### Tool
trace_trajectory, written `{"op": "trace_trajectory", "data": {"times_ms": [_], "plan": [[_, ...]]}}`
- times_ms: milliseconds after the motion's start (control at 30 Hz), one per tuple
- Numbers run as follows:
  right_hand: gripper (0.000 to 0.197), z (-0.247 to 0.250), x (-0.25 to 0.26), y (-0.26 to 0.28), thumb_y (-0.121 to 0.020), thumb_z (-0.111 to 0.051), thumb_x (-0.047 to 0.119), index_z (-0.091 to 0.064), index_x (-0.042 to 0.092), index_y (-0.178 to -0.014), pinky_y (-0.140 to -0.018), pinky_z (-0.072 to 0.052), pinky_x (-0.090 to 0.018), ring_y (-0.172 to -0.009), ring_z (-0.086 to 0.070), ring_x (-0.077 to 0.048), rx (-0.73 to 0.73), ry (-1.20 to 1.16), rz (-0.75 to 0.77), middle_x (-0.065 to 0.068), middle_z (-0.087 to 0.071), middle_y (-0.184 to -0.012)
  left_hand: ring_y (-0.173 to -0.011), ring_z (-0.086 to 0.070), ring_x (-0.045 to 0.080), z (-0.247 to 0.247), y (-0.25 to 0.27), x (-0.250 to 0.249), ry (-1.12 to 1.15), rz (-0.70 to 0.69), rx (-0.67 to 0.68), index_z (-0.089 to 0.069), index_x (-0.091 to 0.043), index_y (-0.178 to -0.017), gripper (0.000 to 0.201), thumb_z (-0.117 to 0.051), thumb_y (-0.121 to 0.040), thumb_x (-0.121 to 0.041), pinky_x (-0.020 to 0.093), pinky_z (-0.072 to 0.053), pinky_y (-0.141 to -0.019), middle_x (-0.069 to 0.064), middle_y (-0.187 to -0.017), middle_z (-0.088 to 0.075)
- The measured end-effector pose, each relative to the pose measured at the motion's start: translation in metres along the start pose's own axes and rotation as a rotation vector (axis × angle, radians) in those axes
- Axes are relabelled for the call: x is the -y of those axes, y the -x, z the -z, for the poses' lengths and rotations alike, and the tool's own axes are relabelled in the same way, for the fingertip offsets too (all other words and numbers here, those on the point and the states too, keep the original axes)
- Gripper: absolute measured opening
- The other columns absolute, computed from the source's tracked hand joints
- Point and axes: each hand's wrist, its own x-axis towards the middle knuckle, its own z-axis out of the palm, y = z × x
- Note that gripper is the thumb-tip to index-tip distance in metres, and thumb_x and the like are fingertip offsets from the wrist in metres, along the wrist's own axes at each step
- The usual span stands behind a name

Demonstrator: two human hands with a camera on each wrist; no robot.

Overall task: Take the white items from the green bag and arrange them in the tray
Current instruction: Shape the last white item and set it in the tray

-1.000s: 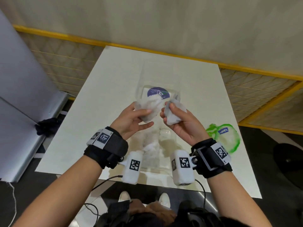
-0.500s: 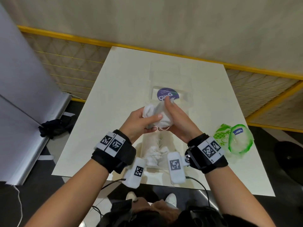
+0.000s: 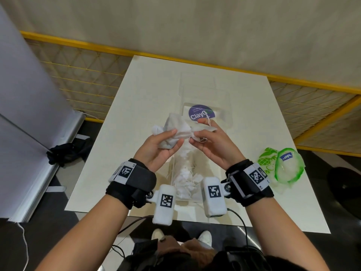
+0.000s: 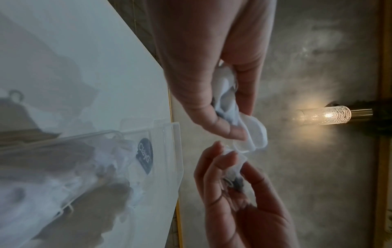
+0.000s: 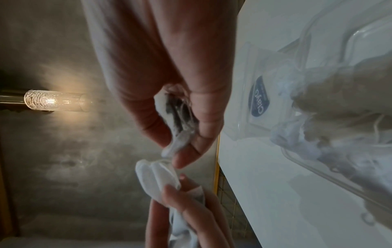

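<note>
Above the clear plastic tray (image 3: 226,122), both hands hold one bunch of white cloth items (image 3: 175,132). My left hand (image 3: 164,145) grips the bigger wad, thumb on top. The cloth end and a thin loop are pinched by my right hand (image 3: 207,137). In the left wrist view the left hand (image 4: 220,94) wraps the cloth (image 4: 252,135) and the right hand (image 4: 231,169) pinches below it. The right wrist view shows the right hand (image 5: 186,127) pinching the cloth (image 5: 157,176). Several more white items (image 3: 185,177) lie in the tray. The green bag (image 3: 283,167) lies at the table's right, crumpled.
The tray carries a round blue ClayG sticker (image 3: 201,114) at its far end. The white table (image 3: 148,90) has yellow-railed mesh (image 3: 82,75) behind it, a grey panel (image 3: 23,106) on the left and a dark bundle (image 3: 64,153) on the floor.
The two hands, first apart with a wad each, came together over the tray. They now draw slightly apart, stretching the cloth between them. The view shifted, so the table sits a little higher.
</note>
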Motion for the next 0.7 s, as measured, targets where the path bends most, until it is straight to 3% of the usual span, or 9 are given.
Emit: {"op": "trace_trajectory", "data": {"times_ms": [67,133,233,333,400,467,567,700], "plan": [[0.029,0.002,0.000,0.001,-0.086,-0.046,-0.014,-0.048,0.012,-0.099,-0.081,-0.056,-0.025,-0.070,-0.065,-0.014,0.045,-0.022,0.008,-0.010,-0.061,-0.082,-0.082,-0.069,0.021,-0.001,0.001,-0.001,0.042,-0.003,-0.015,-0.071,-0.002,-0.080,0.013,-0.059,-0.078,-0.005,0.024,-0.058,-0.066,0.016,-0.094,-0.070],[0.034,0.003,0.001,0.003,-0.083,-0.043,-0.020,-0.049,0.010,-0.098,-0.086,-0.055,-0.027,-0.078,-0.067,-0.020,0.080,-0.063,0.004,-0.013,-0.062,-0.084,-0.082,-0.068,0.021,-0.001,0.000,-0.002,0.047,-0.008,-0.040,-0.065,-0.004,-0.093,0.014,-0.058,-0.082,-0.009,0.026,-0.058,-0.065,0.013,-0.094,-0.070],[0.038,0.006,0.003,0.002,-0.082,-0.039,-0.022,-0.050,0.010,-0.098,-0.078,-0.057,-0.027,-0.080,-0.067,-0.023,0.070,-0.063,0.000,-0.015,-0.060,-0.088,-0.072,-0.068,0.018,0.001,0.000,-0.003,-0.015,-0.009,-0.064,-0.061,-0.007,-0.095,0.012,-0.056,-0.085,-0.010,0.026,-0.057,-0.064,0.010,-0.089,-0.069],[0.047,0.010,0.005,0.003,-0.084,-0.050,-0.016,-0.044,0.019,-0.114,-0.070,-0.055,-0.023,-0.080,-0.065,-0.021,0.010,0.141,0.015,-0.014,-0.059,-0.088,-0.066,-0.066,0.016,0.002,0.000,-0.001,-0.050,-0.013,-0.079,-0.062,-0.006,-0.091,0.009,-0.056,-0.084,-0.007,0.025,-0.055,-0.064,0.008,-0.085,-0.069],[0.062,0.015,0.007,0.003,-0.080,-0.061,-0.011,-0.034,0.026,-0.122,-0.077,-0.057,-0.027,-0.088,-0.064,-0.023,-0.052,0.395,0.039,-0.013,-0.058,-0.092,-0.064,-0.066,0.016,0.001,0.000,0.001,-0.054,-0.015,-0.088,-0.062,-0.006,-0.090,0.009,-0.058,-0.082,-0.005,0.025,-0.055,-0.064,0.007,-0.080,-0.069],[0.066,0.021,0.009,0.005,-0.075,-0.071,-0.003,-0.030,0.031,-0.113,-0.088,-0.054,-0.037,-0.087,-0.063,-0.025,-0.139,0.662,0.046,-0.012,-0.053,-0.097,-0.062,-0.065,0.015,0.001,0.000,0.004,-0.049,-0.016,-0.095,-0.063,-0.007,-0.089,0.008,-0.060,-0.081,-0.005,0.023,-0.055,-0.063,0.005,-0.076,-0.069],[0.049,0.024,0.012,0.008,-0.073,-0.071,-0.004,-0.037,0.027,-0.092,-0.087,-0.055,-0.041,-0.073,-0.061,-0.024,-0.174,0.711,0.071,-0.015,-0.049,-0.092,-0.063,-0.067,0.014,-0.001,-0.001,0.008,-0.035,-0.015,-0.080,-0.063,-0.006,-0.086,0.006,-0.057,-0.085,-0.004,0.021,-0.053,-0.061,0.005,-0.075,-0.070],[0.012,0.022,0.015,0.008,-0.081,-0.064,-0.004,-0.061,0.008,-0.083,-0.083,-0.056,-0.028,-0.067,-0.065,-0.015,-0.119,0.667,0.131,-0.010,-0.053,-0.077,-0.068,-0.064,0.015,-0.002,-0.004,0.013,-0.040,-0.001,-0.058,-0.062,-0.007,-0.089,0.007,-0.056,-0.086,-0.006,0.021,-0.053,-0.061,0.005,-0.081,-0.068]]}}
